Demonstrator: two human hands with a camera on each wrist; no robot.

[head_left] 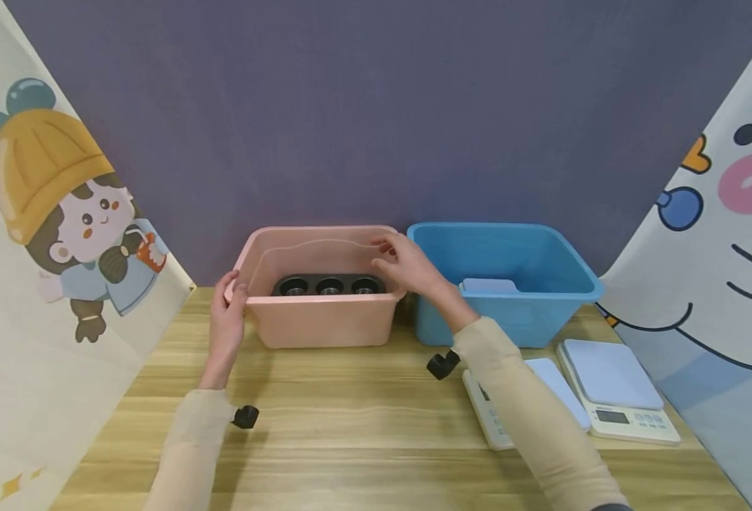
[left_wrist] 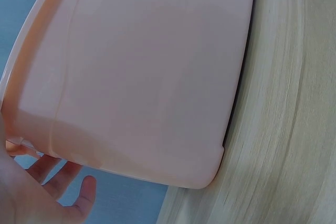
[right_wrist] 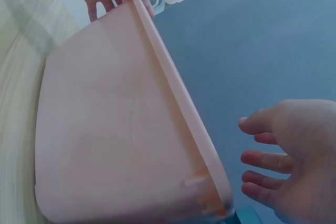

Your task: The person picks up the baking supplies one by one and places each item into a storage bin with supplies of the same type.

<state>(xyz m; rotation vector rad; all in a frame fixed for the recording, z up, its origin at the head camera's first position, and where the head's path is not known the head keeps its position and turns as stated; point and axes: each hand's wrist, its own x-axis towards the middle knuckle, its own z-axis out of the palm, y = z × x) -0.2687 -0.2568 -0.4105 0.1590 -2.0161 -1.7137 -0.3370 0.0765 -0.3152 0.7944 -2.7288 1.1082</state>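
A pink plastic bin [head_left: 324, 321] stands on the wooden table with a dark muffin tin [head_left: 331, 284] inside, three cups of it showing. At the bin's front left corner my left hand [head_left: 227, 319] grips the rim, thumb over the edge and fingers along the outer side. The left wrist view shows those fingers [left_wrist: 65, 179] by the bin's end wall. Over the bin's right side hovers my right hand [head_left: 407, 264], holding nothing. In the right wrist view its fingers [right_wrist: 268, 161] are spread and bent a little, apart from the pink rim.
Right of the pink bin is a blue bin [head_left: 510, 319] with a pale flat-topped item [head_left: 488, 285] inside. Two white kitchen scales lie in front of it, one scale [head_left: 615, 376] further right, the other scale [head_left: 487, 419] partly under my right sleeve. A grey-blue partition [head_left: 350, 106] rises behind.
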